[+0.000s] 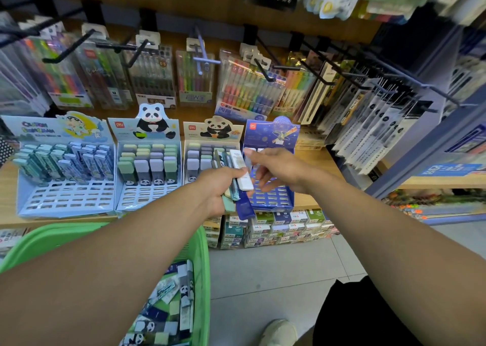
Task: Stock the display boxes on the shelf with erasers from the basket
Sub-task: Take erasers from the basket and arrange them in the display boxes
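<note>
My left hand (218, 187) grips a fanned bundle of long erasers (238, 177), white, green and dark blue, in front of the shelf. My right hand (273, 169) hovers just right of the bundle with its fingers spread, thumb by the top of the white eraser (243, 173); I cannot tell whether it touches it. Behind the hands stand a panda display box (190, 145) and a dark blue display box (273, 201). Further left are another panda box (147, 198) and a light blue box (65, 201). The green basket (203, 253), holding several loose erasers (168, 306), hangs below my left arm.
Pen packs hang on black hooks (265, 74) above the boxes, jutting toward me. Small boxed stock (276, 230) is stacked under the wooden shelf edge (52, 223). A blue shelf unit (420, 148) stands at the right. My shoe (278, 332) is on the grey tiled floor.
</note>
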